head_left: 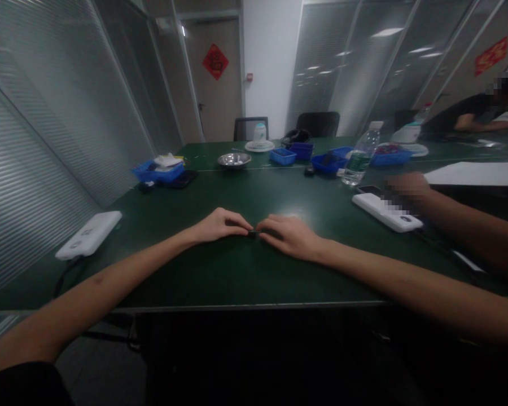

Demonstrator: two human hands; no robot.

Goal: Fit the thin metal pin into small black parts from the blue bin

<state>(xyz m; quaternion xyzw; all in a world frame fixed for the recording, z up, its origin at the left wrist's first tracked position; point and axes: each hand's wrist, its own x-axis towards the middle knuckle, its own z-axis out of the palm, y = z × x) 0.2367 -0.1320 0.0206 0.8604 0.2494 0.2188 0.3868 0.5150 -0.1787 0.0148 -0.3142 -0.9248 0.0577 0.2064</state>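
Observation:
My left hand (222, 224) rests low over the green table, its thumb and fingertips pinched on the left end of a small black piece (253, 233). The piece is too small and dark for its kind to show. From the other side my right hand (294, 235) meets it, with thumb and fingertips closed at the piece's right end. Both hands are close together near the table's middle, and their fingertips cover part of the piece.
White power banks lie to the left (88, 234) and right (387, 212). Another person's hand (408, 186) reaches in at right, near a water bottle (361, 155). Farther back are a metal bowl (234, 161) and several blue trays (283, 157). The table edge (254, 306) runs in front.

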